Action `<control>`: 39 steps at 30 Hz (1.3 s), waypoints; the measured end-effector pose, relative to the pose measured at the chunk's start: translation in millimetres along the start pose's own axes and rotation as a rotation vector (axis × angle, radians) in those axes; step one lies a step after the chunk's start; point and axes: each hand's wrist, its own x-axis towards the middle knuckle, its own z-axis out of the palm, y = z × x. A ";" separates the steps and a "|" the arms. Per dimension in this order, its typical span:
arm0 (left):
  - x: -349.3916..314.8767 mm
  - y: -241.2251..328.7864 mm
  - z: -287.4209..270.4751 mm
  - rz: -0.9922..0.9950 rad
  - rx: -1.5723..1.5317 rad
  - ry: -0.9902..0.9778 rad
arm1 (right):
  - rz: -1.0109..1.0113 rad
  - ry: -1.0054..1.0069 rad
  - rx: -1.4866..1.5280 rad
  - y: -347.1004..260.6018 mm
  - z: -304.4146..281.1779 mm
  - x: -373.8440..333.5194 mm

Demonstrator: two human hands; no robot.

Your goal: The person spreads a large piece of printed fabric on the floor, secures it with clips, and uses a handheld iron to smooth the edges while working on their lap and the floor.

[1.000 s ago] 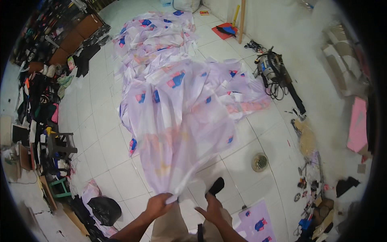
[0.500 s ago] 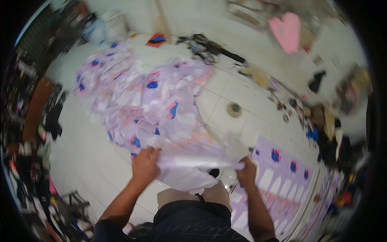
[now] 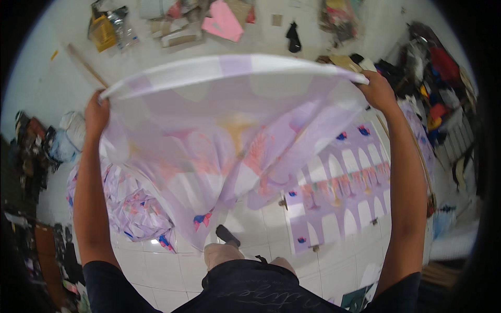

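Note:
A thin lilac-and-white printed fabric (image 3: 203, 112) hangs spread between my two hands, its upper edge bowed away from me. My left hand (image 3: 97, 113) is closed on one end of that edge, and my right hand (image 3: 378, 93) grips the other end, high on the right. The middle of the cloth sags in folds toward my legs, with coral and blue figures on it. Lower right, a flat panel of the same print (image 3: 339, 201) lies with small clips along its edge. A crumpled heap of matching fabric (image 3: 133, 206) rests on the floor at left, partly hidden by my left forearm.
White tiles (image 3: 261, 229) form the floor. Bags (image 3: 65, 138) and clutter line the left side. Clothes and scraps (image 3: 438, 94) are piled at the far right. Along the back wall are a yellow container (image 3: 102, 32), a pink piece (image 3: 224, 22) and a wooden stick (image 3: 86, 65).
Both hands have risen and moved apart, stretching the fabric wide between them. The view has turned to the right, so the heap now sits farther left.

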 end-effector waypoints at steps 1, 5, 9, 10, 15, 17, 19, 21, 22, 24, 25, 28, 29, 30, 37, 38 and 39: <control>20.0 10.7 -8.5 0.042 -0.039 0.072 | 0.020 -0.056 -0.020 27.7 -4.2 -13.7; 47.6 135.5 -15.2 0.124 -0.222 -0.021 | 0.158 -0.092 -0.041 144.0 -32.3 -83.6; 86.5 213.6 -39.4 0.355 -0.180 0.042 | 0.300 0.103 0.115 221.7 -88.6 -138.0; 76.5 245.1 -45.8 0.324 -0.234 -0.061 | 0.299 0.153 0.160 238.8 -105.2 -150.6; 61.1 321.8 -65.7 0.448 -0.287 -0.267 | 0.313 0.326 0.142 294.6 -156.9 -214.3; 59.7 334.2 -63.0 0.463 -0.317 -0.352 | 0.355 0.287 0.076 283.7 -170.2 -239.4; 73.5 317.5 -48.3 0.419 -0.431 -0.252 | 0.352 0.208 0.160 278.7 -177.9 -268.7; 83.7 312.8 -25.0 0.402 -0.516 -0.211 | 0.296 0.126 0.281 291.0 -182.3 -294.7; 83.4 318.9 -21.6 0.390 -0.480 -0.195 | 0.337 0.093 0.264 287.3 -184.9 -308.8; 84.9 331.5 -15.6 0.371 -0.395 -0.169 | 0.421 0.021 0.241 277.5 -198.4 -338.2; 92.0 331.3 -11.2 0.420 -0.290 -0.129 | 0.477 0.029 0.318 270.4 -197.0 -353.8; 102.5 352.7 8.3 0.463 -0.193 -0.096 | 0.481 -0.110 0.230 258.8 -182.7 -404.1; 96.5 366.5 17.8 0.401 -0.286 -0.168 | 0.487 -0.169 0.287 252.1 -176.8 -417.1; 90.4 381.7 24.7 0.342 -0.378 -0.248 | 0.531 -0.149 0.306 251.9 -168.8 -434.6; 59.8 523.5 63.8 0.256 -0.823 -0.924 | 0.622 -0.472 0.507 237.3 -96.0 -529.5; 13.6 567.7 76.7 0.382 -0.789 -0.589 | 0.659 -0.633 0.652 234.1 -93.6 -538.9; -22.6 612.4 81.6 0.454 -0.679 -0.220 | 0.521 -0.669 0.595 245.3 -78.7 -561.1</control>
